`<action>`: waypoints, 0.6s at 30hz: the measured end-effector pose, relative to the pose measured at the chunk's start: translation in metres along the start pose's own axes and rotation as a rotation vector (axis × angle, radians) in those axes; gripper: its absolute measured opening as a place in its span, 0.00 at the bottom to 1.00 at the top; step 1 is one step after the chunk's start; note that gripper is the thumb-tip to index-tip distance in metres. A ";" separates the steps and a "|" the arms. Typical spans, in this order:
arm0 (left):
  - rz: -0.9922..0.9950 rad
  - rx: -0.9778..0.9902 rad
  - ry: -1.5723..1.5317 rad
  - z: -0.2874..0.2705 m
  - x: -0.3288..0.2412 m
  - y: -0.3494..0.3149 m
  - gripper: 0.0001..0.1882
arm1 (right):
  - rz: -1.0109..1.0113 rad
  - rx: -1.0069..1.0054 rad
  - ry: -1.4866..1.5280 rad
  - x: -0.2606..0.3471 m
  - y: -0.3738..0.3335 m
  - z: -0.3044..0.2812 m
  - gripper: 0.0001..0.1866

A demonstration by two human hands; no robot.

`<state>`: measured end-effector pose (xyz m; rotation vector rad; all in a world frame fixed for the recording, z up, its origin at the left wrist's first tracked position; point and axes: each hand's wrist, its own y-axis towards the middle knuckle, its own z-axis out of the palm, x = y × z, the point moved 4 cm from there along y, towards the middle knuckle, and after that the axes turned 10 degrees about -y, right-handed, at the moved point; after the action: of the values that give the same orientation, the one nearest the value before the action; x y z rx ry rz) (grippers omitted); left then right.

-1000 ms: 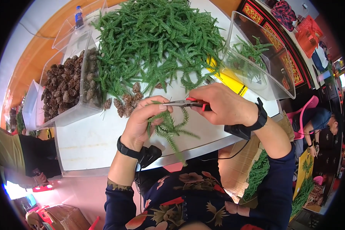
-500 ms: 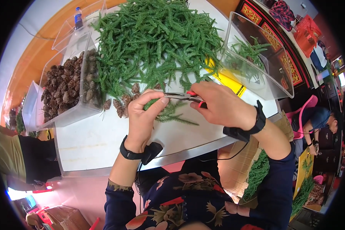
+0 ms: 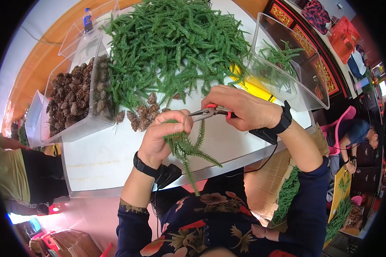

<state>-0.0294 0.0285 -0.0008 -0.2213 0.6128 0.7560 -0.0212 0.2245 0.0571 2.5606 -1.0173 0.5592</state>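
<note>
Pinched in my left hand point(image 3: 165, 132) is an artificial green sprig point(image 3: 188, 152), its needled branches fanning out below my fingers toward the table's near edge. My right hand point(image 3: 248, 107) grips red-handled pliers point(image 3: 210, 112); their pointed jaws reach left to my left fingertips. Whether the jaws bite on a wire there is too small to tell. Just beyond my left hand lie several loose pine cones point(image 3: 143, 115). A big heap of green sprigs point(image 3: 176, 43) spreads over the far half of the white table point(image 3: 103, 167).
At left a clear bin point(image 3: 79, 122) holds many pine cones; at right another clear bin point(image 3: 317, 96) holds a few sprigs. A yellow packet point(image 3: 259, 91) lies beside it. A cardboard box point(image 3: 266, 180) with greenery stands below the table's right side. Other people are at both sides.
The sprig has turned, so its branches now hang toward me instead of pointing right. My right hand tilted the pliers, and their jaws now look more closed up and angled.
</note>
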 end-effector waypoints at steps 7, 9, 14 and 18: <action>-0.011 -0.048 0.110 0.005 0.004 -0.004 0.10 | -0.044 0.022 0.024 0.011 0.009 -0.001 0.24; -0.029 -0.025 0.068 0.002 0.004 -0.005 0.09 | -0.052 0.018 0.044 0.011 0.009 0.003 0.25; -0.077 0.034 -0.054 0.001 0.003 -0.005 0.07 | -0.083 -0.033 0.064 0.007 0.011 0.010 0.23; -0.024 -0.058 0.054 0.000 0.001 -0.001 0.09 | -0.025 -0.073 -0.009 0.009 0.008 0.006 0.18</action>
<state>-0.0280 0.0280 -0.0012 -0.3029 0.6391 0.7471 -0.0195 0.2112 0.0574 2.5101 -0.9891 0.4954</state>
